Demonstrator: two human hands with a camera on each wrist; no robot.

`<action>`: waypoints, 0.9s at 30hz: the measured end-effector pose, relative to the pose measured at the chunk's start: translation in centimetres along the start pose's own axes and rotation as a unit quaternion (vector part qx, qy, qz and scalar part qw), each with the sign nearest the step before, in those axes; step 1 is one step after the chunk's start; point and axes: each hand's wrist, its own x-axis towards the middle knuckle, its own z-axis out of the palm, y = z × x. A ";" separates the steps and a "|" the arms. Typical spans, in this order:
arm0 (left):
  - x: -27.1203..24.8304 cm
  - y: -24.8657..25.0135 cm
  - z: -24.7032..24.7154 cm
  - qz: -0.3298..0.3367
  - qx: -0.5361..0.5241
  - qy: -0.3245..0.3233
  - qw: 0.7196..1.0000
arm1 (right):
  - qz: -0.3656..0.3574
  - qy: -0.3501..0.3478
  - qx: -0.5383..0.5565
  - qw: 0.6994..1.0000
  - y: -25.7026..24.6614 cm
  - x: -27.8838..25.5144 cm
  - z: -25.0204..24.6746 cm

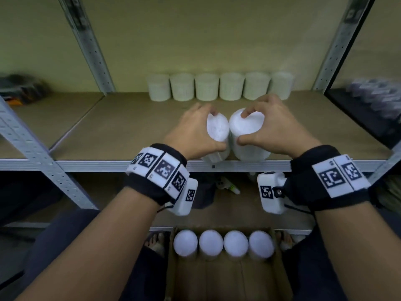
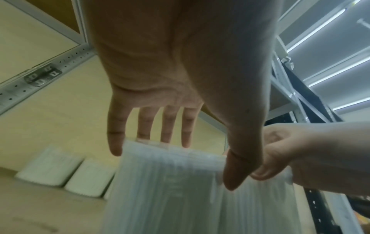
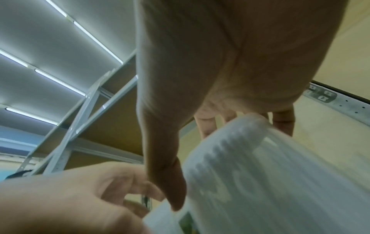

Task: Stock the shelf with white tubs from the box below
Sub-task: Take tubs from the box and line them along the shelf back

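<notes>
Two white ribbed tubs are side by side over the front of the wooden shelf [image 1: 121, 135]. My left hand [image 1: 195, 129] grips the left tub [image 1: 217, 129] from above, thumb at its near side and fingers over the far rim; that tub [image 2: 170, 182] tilts. My right hand [image 1: 273, 127] grips the right tub [image 1: 247, 131], which stands close to upright; its ribbed wall [image 3: 270, 174] fills the right wrist view. Several white tubs [image 1: 219, 86] line the back of the shelf. An open cardboard box [image 1: 225, 276] below holds several more tubs [image 1: 223, 243].
Perforated metal uprights [image 1: 91, 44] [image 1: 340, 46] frame the shelf bay, with a metal front rail [image 1: 97, 165]. Dark items [image 1: 21, 88] lie on the neighbouring shelf at left and blurred packs [image 1: 375, 94] at right. A small bottle [image 1: 229, 186] lies on the lower shelf.
</notes>
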 end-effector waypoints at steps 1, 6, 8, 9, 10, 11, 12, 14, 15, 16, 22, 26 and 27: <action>0.6 -0.3 0.3 -0.002 -0.002 0.002 1.000 | -0.002 0.007 0.001 1.000 0.4 0.5 0.5; 2.4 -1.4 2.0 -0.019 -0.008 -0.012 1.000 | 0.022 0.020 0.017 0.999 2.7 2.0 4.0; 2.6 -1.5 2.5 -0.016 -0.013 -0.014 1.000 | 0.021 0.031 0.034 0.999 3.3 2.1 4.8; 2.7 -1.6 2.7 -0.014 -0.013 -0.012 1.000 | 0.017 0.035 0.036 0.999 3.5 2.1 5.0; 2.8 -1.6 2.8 -0.012 -0.012 -0.010 1.000 | 0.014 0.035 0.035 0.999 3.7 2.2 5.0; 2.8 -1.6 2.8 -0.010 -0.008 -0.012 1.000 | 0.011 0.035 0.032 0.999 3.7 2.2 5.1; 2.8 -1.7 2.8 -0.008 -0.005 -0.015 1.000 | 0.008 0.037 0.030 0.999 3.7 2.1 5.1; 2.6 -1.8 2.7 -0.001 -0.002 -0.020 1.000 | 0.002 0.040 0.025 0.999 3.6 1.8 5.1; 2.5 -1.9 2.6 0.001 -0.004 -0.018 1.000 | 0.004 0.042 0.026 0.999 3.5 1.6 5.0; 2.1 -1.9 2.4 0.001 -0.008 -0.013 1.000 | 0.006 0.044 0.029 0.999 3.3 1.3 4.9; 0.3 -2.2 1.9 -0.010 0.019 0.018 1.000 | -0.004 0.049 -0.021 0.999 3.1 0.6 3.2; 0.0 -2.0 1.7 -0.002 0.031 0.026 0.999 | 0.010 0.060 -0.010 0.998 2.9 0.4 2.9; 0.0 -1.9 1.6 -0.001 0.033 0.028 0.999 | 0.016 0.061 -0.005 0.998 2.9 0.4 2.8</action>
